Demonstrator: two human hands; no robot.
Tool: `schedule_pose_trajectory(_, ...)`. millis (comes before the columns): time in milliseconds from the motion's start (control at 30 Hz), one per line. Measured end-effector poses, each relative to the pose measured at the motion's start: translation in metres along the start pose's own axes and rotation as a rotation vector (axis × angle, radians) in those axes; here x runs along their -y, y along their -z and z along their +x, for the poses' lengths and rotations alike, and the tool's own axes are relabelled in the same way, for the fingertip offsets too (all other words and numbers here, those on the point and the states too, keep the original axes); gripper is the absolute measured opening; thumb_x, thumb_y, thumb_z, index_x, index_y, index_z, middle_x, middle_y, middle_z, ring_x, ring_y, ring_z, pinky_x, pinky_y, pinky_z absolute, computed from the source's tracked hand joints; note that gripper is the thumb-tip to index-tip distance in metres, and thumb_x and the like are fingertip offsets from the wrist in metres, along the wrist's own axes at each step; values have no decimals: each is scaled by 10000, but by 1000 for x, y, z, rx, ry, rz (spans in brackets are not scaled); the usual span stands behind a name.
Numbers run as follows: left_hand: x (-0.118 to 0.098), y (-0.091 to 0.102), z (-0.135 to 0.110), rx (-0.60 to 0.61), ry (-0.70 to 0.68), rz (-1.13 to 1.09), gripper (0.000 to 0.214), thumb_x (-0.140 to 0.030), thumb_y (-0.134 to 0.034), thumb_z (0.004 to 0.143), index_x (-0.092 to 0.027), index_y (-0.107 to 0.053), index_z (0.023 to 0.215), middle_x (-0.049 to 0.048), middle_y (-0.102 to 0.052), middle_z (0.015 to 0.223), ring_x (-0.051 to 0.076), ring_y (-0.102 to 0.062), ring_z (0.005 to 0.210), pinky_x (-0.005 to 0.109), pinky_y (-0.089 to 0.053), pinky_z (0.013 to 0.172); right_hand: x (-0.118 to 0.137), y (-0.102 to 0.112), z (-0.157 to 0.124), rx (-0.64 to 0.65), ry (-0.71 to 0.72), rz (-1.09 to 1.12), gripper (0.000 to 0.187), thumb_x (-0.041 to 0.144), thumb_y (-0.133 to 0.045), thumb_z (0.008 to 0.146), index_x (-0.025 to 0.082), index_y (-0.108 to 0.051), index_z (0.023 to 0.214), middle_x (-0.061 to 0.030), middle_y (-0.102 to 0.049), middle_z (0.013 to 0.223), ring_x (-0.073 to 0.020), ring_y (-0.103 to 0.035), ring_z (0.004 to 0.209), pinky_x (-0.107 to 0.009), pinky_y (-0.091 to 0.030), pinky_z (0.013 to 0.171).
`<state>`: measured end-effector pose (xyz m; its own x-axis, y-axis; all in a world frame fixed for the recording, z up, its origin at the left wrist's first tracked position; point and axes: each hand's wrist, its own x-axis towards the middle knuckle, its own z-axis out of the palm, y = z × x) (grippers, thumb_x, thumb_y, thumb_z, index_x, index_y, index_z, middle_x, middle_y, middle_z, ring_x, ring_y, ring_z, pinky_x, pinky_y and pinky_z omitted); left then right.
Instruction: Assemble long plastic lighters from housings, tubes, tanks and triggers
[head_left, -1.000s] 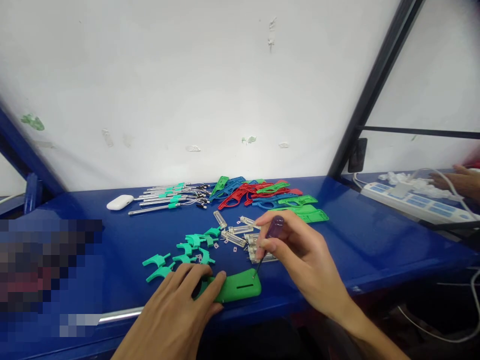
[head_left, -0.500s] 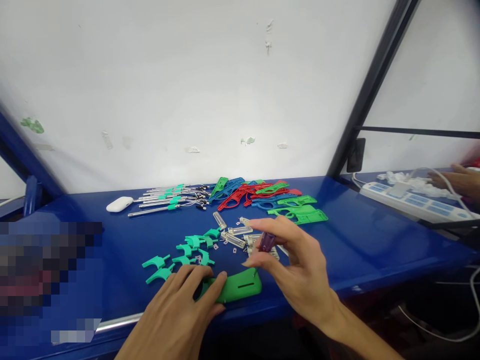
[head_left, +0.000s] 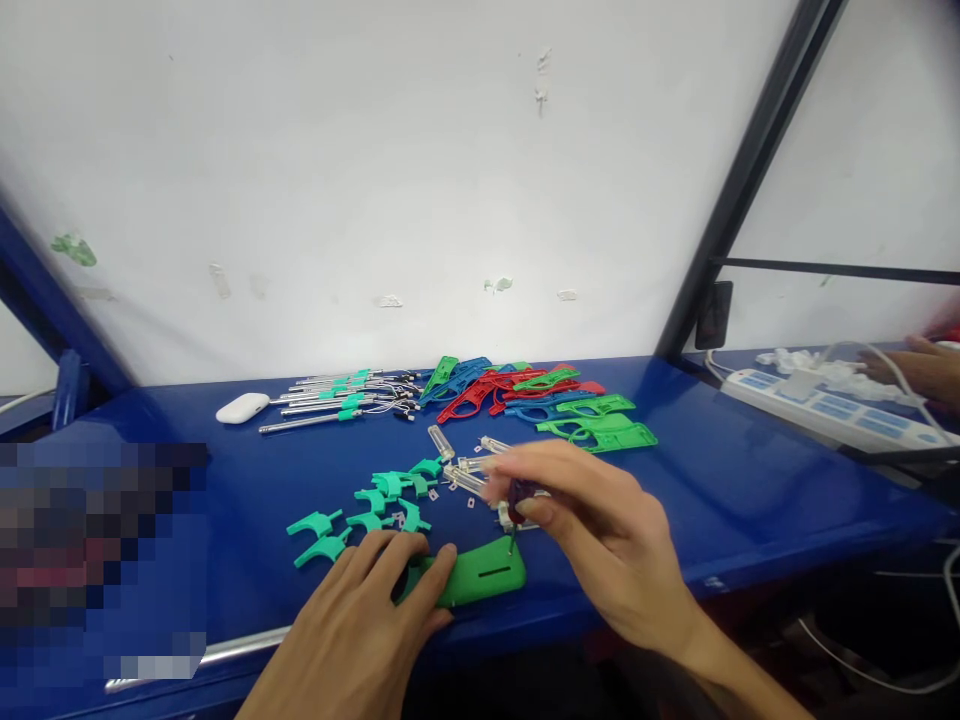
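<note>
My left hand is closed around a green lighter casing with a dark slot, pressing it down at the table's near edge. Part of the casing is hidden under the fingers. In my right hand is a small screwdriver with a dark purple handle, pinched between thumb and fingers. Its thin shaft points down, and its tip meets the casing near the far right end. Beyond the hands lie several clear lighter tanks, partly covered by my right hand. Teal trigger pieces are scattered left of them.
Metal lighter tubes with wires lie at the back, beside a white earbud case. Red, blue and green casing halves are piled near the wall. To the right are a power strip and another person's hand.
My right fingers have turned and curled further over the screwdriver handle, with the tip still at the casing. My left hand stays on the casing.
</note>
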<state>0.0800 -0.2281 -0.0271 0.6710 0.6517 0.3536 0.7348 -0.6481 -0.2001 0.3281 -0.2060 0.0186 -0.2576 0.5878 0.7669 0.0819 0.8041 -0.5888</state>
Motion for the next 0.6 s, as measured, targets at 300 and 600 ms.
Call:
schedule_pose_trajectory(300, 0, -2, -3, -12, 5, -3, 493, -167, -611, 1009, -297, -578, 1483, 69, -711, 1284, 319, -684, 1147, 463, -644, 901, 5, 5, -1, -3, 17, -88, 400, 118, -620, 1048, 355, -714, 1357, -34, -750, 1246, -222, -701, 1151, -383, -601, 948)
schedule_pose_trajectory(600, -2, 0, -2, -7, 16, 3, 486, -154, -593, 1002, -298, -599, 1466, 69, -717, 1272, 306, -696, 1132, 436, -646, 892, 5, 10, 0, -62, 47, -154, 358, 125, -619, 1056, 356, -750, 1296, -34, -749, 1176, -210, -699, 1096, -376, -594, 928)
